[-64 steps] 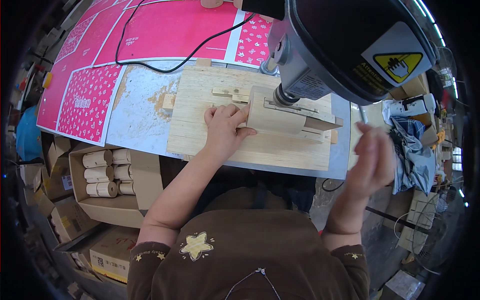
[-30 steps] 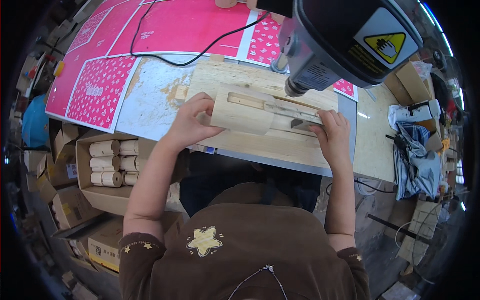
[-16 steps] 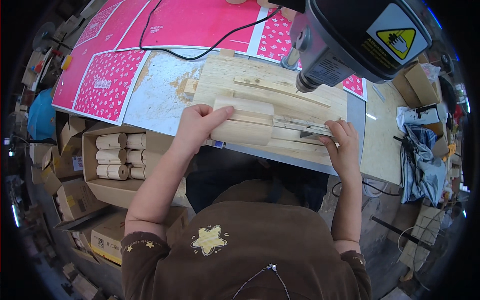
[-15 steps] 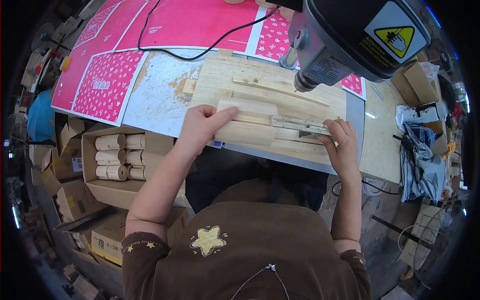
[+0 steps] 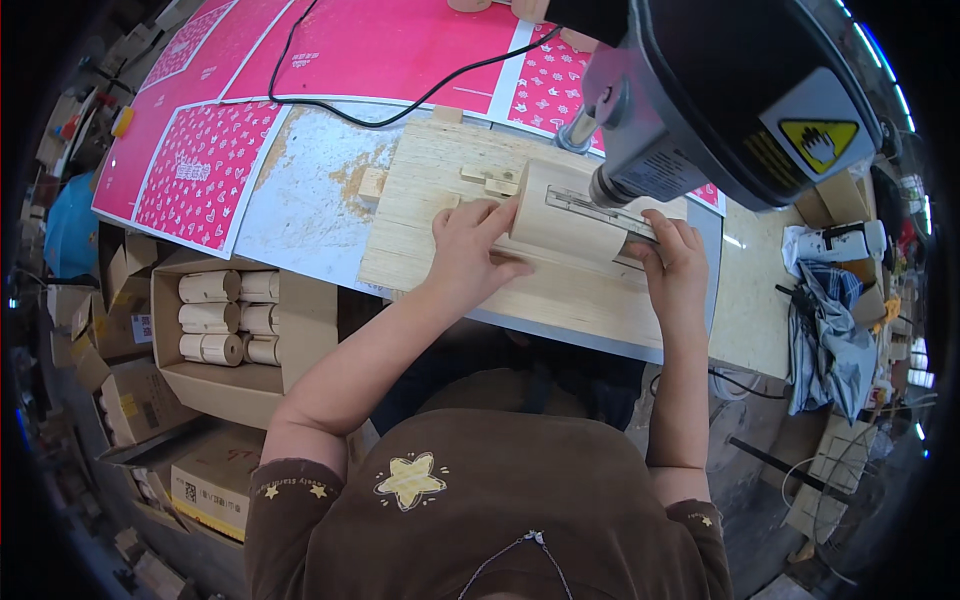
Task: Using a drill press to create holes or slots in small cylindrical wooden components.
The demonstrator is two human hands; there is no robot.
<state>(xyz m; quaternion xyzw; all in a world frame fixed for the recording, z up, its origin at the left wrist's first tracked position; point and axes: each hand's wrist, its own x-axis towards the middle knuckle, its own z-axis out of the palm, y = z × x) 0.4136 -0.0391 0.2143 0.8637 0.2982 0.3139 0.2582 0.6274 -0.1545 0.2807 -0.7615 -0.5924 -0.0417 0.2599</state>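
A pale wooden cylinder (image 5: 575,225) lies on a flat wooden board (image 5: 415,215), close under the chuck (image 5: 606,188) of a drill press (image 5: 740,90). Along its top runs a narrow slotted strip (image 5: 572,203), metallic-looking, partly hidden by the chuck. My right hand (image 5: 676,262) pinches the strip's right end between thumb and fingers, beside the cylinder's right end. Against the cylinder's left end rests my left hand (image 5: 472,255), its fingers touching the wood and its thumb spread apart. Short wooden blocks (image 5: 490,181) sit on the board behind my left fingers.
A cardboard box (image 5: 295,330) of wooden cylinders (image 5: 210,318) stands at lower left. A black cable (image 5: 375,123) crosses the pink printed sheets (image 5: 390,50) at the back. Grey cloth (image 5: 830,335) and cartons lie to the right.
The cylinder has moved right and away from me, under the chuck. My left hand has gone from gripping its left part to touching its left end. The strip now lies over the cylinder.
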